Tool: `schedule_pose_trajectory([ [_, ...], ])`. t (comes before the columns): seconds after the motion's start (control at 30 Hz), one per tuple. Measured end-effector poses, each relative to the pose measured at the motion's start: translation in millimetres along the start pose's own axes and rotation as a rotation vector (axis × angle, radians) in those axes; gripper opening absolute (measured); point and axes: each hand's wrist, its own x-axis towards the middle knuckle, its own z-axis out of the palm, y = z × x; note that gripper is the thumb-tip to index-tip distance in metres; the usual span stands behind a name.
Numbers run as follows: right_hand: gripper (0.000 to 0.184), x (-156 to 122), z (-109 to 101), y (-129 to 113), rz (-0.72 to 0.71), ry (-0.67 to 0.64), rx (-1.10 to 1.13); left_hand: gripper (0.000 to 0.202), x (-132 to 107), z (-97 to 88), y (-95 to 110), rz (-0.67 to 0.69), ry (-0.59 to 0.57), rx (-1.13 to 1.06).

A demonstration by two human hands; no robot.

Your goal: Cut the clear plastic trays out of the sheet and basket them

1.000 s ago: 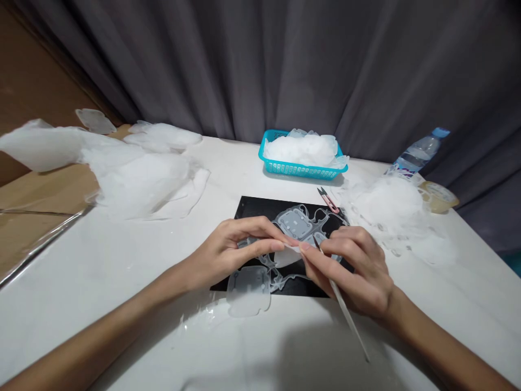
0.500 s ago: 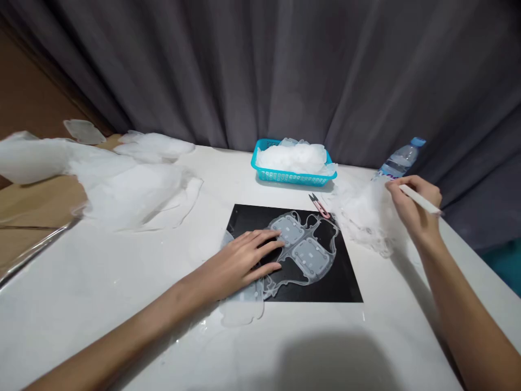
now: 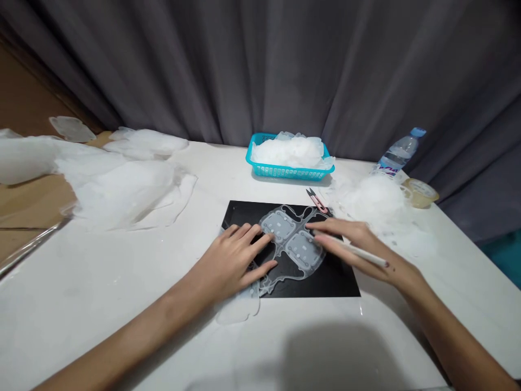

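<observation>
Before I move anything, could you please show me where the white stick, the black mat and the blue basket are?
White stick (image 3: 366, 254): head view, on the shaft.
Black mat (image 3: 336, 279): head view, on a bare part near the lower right corner.
Blue basket (image 3: 290, 172): head view, on the front wall.

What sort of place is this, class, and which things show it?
Probably a small handwork station: a white table holding a black mat with translucent pieces on it, pink-handled snips and a blue basket.
</observation>
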Motion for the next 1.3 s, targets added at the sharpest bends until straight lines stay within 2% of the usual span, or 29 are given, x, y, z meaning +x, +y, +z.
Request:
schedule_pose_trajectory([
  [0.07, 0.026, -3.5, 11.9, -10.7, 0.017, -0.08, 0.039, 0.049, -1.7, 0.6, 1.9, -0.064, 0.011, 0.013],
  [0.13, 0.025, -5.3, 21.2, -13.3, 0.031, -0.088, 0.043, 0.049, -4.8, 1.8, 4.0, -0.128, 0.019, 0.027],
  [0.27, 0.027, -0.5, 38.1, -2.1, -0.036, -0.015, -0.01, 0.053, -13.3, 5.3, 9.6, -0.211, 0.061, 0.038],
  [0.4, 0.026, 9.4, 47.7, 9.8, -0.102, 0.055, -0.014, 0.055, -16.3, 4.9, 15.7, -0.235, 0.02, 0.122],
  [0.47, 0.024, 11.1, 47.8, 9.5, -0.124, 0.06, 0.051, 0.049, -13.6, 2.8, 17.7, -0.197, 0.043, 0.145],
  [0.53, 0.022, 9.6, 46.9, 6.1, -0.138, 0.048, 0.13, 0.039, -9.1, 1.1, 19.0, -0.076, 0.088, 0.134],
  [0.6, 0.019, 6.5, 46.6, 2.0, -0.093, 0.035, 0.178, 0.032, -4.9, 1.8, 20.4, 0.078, 0.109, 0.091],
  [0.67, 0.015, 4.1, 47.5, -0.7, 0.003, 0.026, 0.195, 0.031, -2.9, 5.4, 22.4, 0.157, 0.107, 0.046],
  [0.77, 0.011, 4.5, 49.7, -2.0, 0.114, 0.035, 0.213, 0.036, -3.5, 12.3, 25.5, 0.136, 0.086, 0.016],
  [0.97, 0.013, 10.9, 55.6, -0.7, 0.001, 0.063, 0.19, 0.038, -5.0, 12.7, 27.4, 0.074, 0.086, -0.077],
  [1.2, 0.008, 8.3, 59.5, 3.6, 0.008, 0.043, 0.187, 0.038, -5.8, 12.7, 27.1, 0.059, 0.071, -0.129],
  [1.3, 0.007, 7.6, 59.8, 3.6, -0.039, 0.052, 0.154, 0.038, -4.2, 10.6, 26.9, 0.078, 0.067, -0.113],
])
